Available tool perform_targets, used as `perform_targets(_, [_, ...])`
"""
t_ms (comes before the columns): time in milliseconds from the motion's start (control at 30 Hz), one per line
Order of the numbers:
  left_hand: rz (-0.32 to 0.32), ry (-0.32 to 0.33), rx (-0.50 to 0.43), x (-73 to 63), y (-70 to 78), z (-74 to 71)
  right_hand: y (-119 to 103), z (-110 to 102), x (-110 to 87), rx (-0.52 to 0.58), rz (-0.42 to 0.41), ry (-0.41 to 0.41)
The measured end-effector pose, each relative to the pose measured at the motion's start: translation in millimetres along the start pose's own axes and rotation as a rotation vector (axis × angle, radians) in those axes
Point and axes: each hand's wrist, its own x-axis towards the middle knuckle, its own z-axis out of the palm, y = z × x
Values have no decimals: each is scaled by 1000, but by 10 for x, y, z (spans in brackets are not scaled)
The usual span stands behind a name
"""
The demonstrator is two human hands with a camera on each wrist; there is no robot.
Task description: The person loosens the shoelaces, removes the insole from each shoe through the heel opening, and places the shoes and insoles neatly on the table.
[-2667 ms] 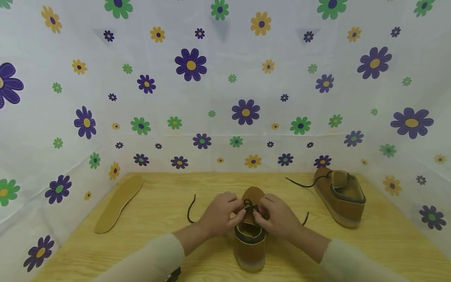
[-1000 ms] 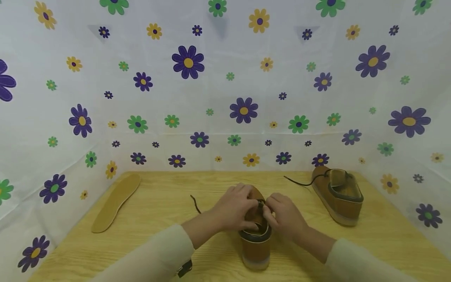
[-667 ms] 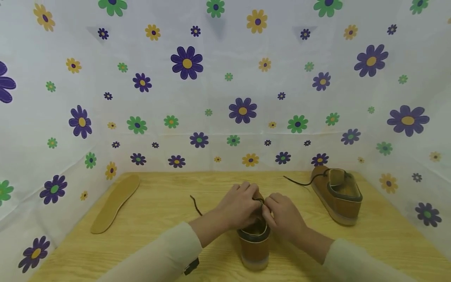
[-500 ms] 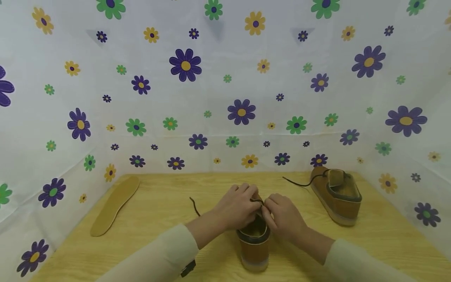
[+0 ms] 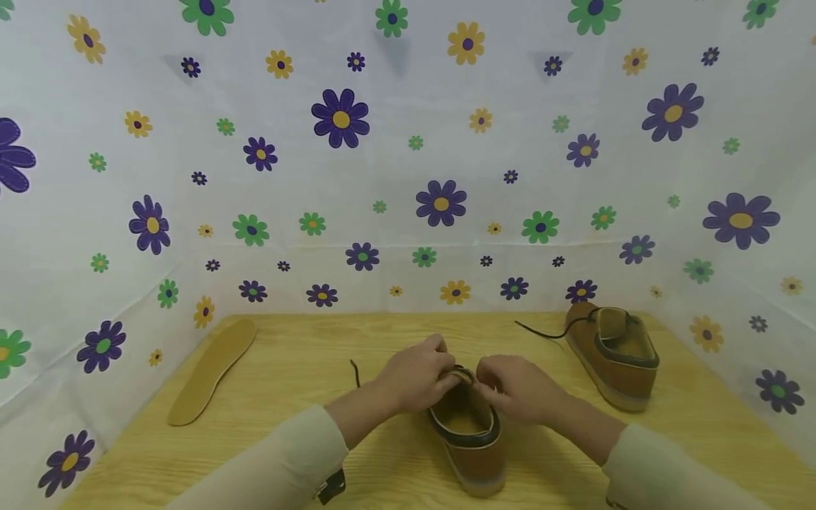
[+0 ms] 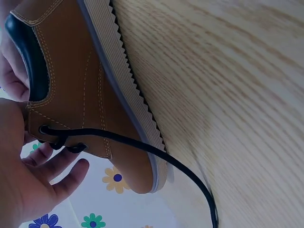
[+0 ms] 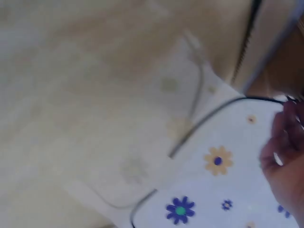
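A brown lace-up shoe (image 5: 474, 460) with a dark padded collar stands mid-table, its heel toward me. My left hand (image 5: 414, 375) pinches the left side of its throat near the eyelets, thumb over the inner edge. In the left wrist view the other left fingers hang loosely bent beside the black lace (image 6: 166, 156), which trails from an eyelet onto the table. My right hand (image 5: 525, 389) grips the opposite side of the throat, thumb toward the opening. Blurred in the right wrist view, a lace end (image 7: 209, 116) stretches out from the shoe. The hands partly hide the toe and lacing.
A second brown shoe (image 5: 621, 375) stands at the back right with its black lace (image 5: 542, 331) spread leftward. A tan insole (image 5: 213, 372) lies at the left on the wooden table (image 5: 306, 340). A flower-print sheet (image 5: 382, 170) encloses the back and sides.
My left hand, earlier reaching over the tongue, has drawn back left, showing more of the opening. The shoe's heel has swung right. My right hand stays at the throat, its wrist slightly farther right.
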Motion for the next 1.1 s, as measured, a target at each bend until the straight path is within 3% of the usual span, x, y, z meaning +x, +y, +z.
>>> perform_targets(167, [-37, 15, -20, -29, 5, 2, -61, -205, 65, 28, 91, -261])
perform_targets(333, [-16, 35, -27, -59, 10, -52, -175, -292, 133, 31, 187, -360])
perform_targets(500, [-20, 12, -95, -59, -4, -111, -265, -307, 124, -41, 227, -367])
perform_targets(633, [-95, -18, -279, -109, -89, -101, -243, -329, 82, -148, 250, -359])
perform_targets(700, [-130, -21, -369, -161, -155, -80, -205, -346, 63, -188, 224, -356])
perform_targets(800, [-130, 0, -448, -223, -227, -74, -135, -369, 73, -226, 153, -334])
perform_targets(900, [-131, -1, -477, -225, -286, -43, -82, -383, 100, -252, 85, -294])
perform_targets(1100, [-174, -103, -486, -201, -434, 142, -54, -372, 103, -231, 57, -271])
